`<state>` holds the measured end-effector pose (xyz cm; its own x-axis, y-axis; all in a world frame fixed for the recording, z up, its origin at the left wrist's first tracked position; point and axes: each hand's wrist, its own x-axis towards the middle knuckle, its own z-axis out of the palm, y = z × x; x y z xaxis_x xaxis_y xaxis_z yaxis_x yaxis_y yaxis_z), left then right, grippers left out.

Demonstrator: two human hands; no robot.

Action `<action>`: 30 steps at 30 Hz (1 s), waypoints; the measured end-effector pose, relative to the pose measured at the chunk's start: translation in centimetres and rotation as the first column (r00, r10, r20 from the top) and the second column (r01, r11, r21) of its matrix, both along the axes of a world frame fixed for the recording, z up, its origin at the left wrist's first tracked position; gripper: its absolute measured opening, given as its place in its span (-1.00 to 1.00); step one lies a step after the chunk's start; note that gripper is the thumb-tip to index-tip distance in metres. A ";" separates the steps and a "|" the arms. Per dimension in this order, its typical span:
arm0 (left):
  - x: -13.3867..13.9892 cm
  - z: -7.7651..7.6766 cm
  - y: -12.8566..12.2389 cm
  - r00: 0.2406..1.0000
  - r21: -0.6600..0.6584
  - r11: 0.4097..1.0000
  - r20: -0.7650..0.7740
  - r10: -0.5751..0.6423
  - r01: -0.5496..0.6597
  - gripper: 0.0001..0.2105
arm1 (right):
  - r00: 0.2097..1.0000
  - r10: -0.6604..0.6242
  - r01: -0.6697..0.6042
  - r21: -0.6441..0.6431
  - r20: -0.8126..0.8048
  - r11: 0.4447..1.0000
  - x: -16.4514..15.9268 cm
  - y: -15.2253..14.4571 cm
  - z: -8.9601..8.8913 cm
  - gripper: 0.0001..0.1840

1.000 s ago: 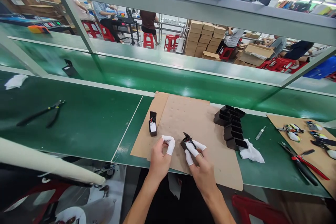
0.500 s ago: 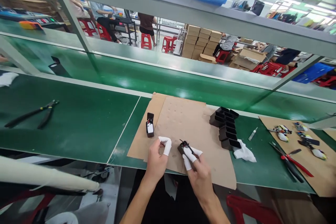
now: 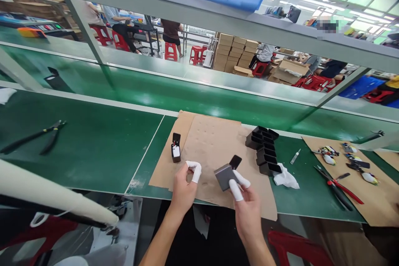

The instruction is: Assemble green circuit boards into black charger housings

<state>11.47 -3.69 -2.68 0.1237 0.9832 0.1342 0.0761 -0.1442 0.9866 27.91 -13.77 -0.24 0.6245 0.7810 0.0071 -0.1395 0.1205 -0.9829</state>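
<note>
My right hand [image 3: 247, 203], with white finger covers on its fingers, grips a small black plastic case [image 3: 226, 177] over the cardboard. The case is tipped with a smooth side towards me, its lid [image 3: 235, 162] standing open; its inside is hidden. My left hand [image 3: 184, 187], also in white finger covers, is closed in a pinch to the left of the case, apart from it. Whatever it pinches, if anything, is too small to make out. Beyond my left hand stands a second black case [image 3: 176, 152], upright and open, with a white part and wires inside.
Several black cases [image 3: 266, 153] cluster on the right of the cardboard sheet [image 3: 208, 133], beside a white cloth [image 3: 286, 178] and a small tube [image 3: 295, 156]. Red-handled pliers [image 3: 338, 189] and wired electronic parts [image 3: 328, 156] lie farther right. Black-handled cutters [image 3: 34, 137] lie left.
My right hand has turned the case over, so a plain side shows instead of its open top, and the lid now sticks up. My left hand keeps its pinch.
</note>
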 end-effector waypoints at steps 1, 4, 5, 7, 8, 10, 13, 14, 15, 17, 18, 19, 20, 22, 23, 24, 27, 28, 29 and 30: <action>0.0 0.0 0.0 1.000 -0.002 1.000 -0.001 -0.003 0.003 -0.78 | 0.975 -0.021 0.024 0.009 -0.219 1.000 0.0 -0.3 0.7 -0.58; 0.0 0.0 0.0 1.000 -0.007 1.000 -0.007 0.000 0.000 -0.78 | 0.773 0.041 -0.012 0.051 -0.633 0.999 0.0 -1.3 3.0 -0.60; 0.0 0.0 0.0 1.000 -0.009 1.000 -0.011 0.002 -0.002 -0.79 | 0.705 0.075 -0.041 0.064 -0.705 0.997 0.0 -1.6 3.6 -0.63; 0.1 0.0 0.0 1.000 -0.010 1.000 -0.018 0.000 -0.001 -0.79 | 0.592 0.119 -0.086 0.084 -0.797 0.993 -0.2 -2.1 4.6 -0.72; 0.0 0.1 0.0 1.000 -0.010 1.000 -0.020 -0.003 0.003 -0.79 | 0.550 0.121 -0.087 0.087 -0.826 0.992 -0.4 -2.2 5.0 -0.76; 0.0 0.1 0.1 1.000 -0.008 1.000 -0.025 -0.009 0.009 -0.79 | 0.500 0.096 -0.063 0.075 -0.861 0.995 -0.9 -2.3 5.4 -0.81; 0.0 0.2 0.1 0.999 0.000 1.000 -0.034 -0.017 0.017 -0.77 | 0.463 0.038 -0.020 0.033 -0.886 0.999 -1.8 -1.8 6.0 -0.77; 0.0 0.2 0.2 0.999 0.003 1.000 -0.038 -0.018 0.018 -0.77 | 0.451 0.019 -0.015 0.014 -0.892 1.000 -2.0 -1.6 6.2 -0.76; 0.1 0.2 0.2 0.999 0.005 1.000 -0.043 -0.017 0.017 -0.78 | 0.436 -0.006 -0.008 -0.011 -0.900 1.000 -2.2 -1.3 6.5 -0.75; 0.1 0.2 0.2 0.999 0.006 1.000 -0.049 -0.016 0.016 -0.79 | 0.404 -0.064 0.008 -0.066 -0.913 0.998 -2.3 -0.9 7.0 -0.71; 0.1 0.1 0.2 0.999 0.004 1.000 -0.050 -0.016 0.016 -0.79 | 0.395 -0.087 0.018 -0.087 -0.914 0.996 -2.3 -0.7 7.1 -0.69; 0.1 0.0 0.2 0.999 0.003 1.000 -0.049 -0.016 0.016 -0.79 | 0.396 -0.100 0.024 -0.098 -0.913 0.995 -2.2 -0.6 7.1 -0.68; 0.1 -0.1 0.2 0.999 0.003 1.000 -0.048 -0.016 0.016 -0.79 | 0.411 -0.099 0.026 -0.097 -0.906 0.995 -2.1 -0.5 7.0 -0.67; 0.0 -0.3 0.2 0.999 0.004 1.000 -0.050 -0.010 0.011 -0.78 | 0.490 -0.066 0.015 -0.067 -0.869 0.998 -1.9 0.0 6.2 -0.67; 0.0 -0.3 0.1 0.998 0.004 1.000 -0.055 -0.004 0.004 -0.78 | 0.549 -0.039 0.001 -0.046 -0.835 0.999 -1.6 0.6 5.6 -0.65; -0.1 -0.3 0.1 0.998 0.002 1.000 -0.062 0.003 -0.003 -0.77 | 0.620 -0.008 -0.013 -0.020 -0.785 1.000 -1.3 1.5 5.0 -0.61; -0.2 -0.1 0.1 0.997 0.012 1.000 -0.078 0.024 -0.023 -0.75 | 0.887 0.068 -0.034 0.081 -0.457 0.996 0.4 7.1 3.7 -0.48; -0.2 0.1 0.1 0.996 0.022 0.999 -0.085 0.029 -0.027 -0.74 | 0.963 0.061 -0.033 0.111 -0.263 0.993 1.4 9.9 3.6 -0.49; -0.2 0.3 0.1 0.995 0.035 0.999 -0.094 0.035 -0.031 -0.73 | 1.000 0.015 -0.015 0.107 -0.001 0.994 2.5 13.0 3.8 -0.52; -0.2 0.6 0.1 0.994 0.050 0.998 -0.105 0.039 -0.033 -0.72 | 0.959 -0.025 0.006 0.068 0.283 0.998 3.7 16.3 4.1 -0.54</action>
<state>11.29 -3.64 -2.10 0.1043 0.9800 0.1692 0.1853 -0.1863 0.9648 31.58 2.54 3.88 0.6013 0.7630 0.2371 0.1463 0.1866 -0.9715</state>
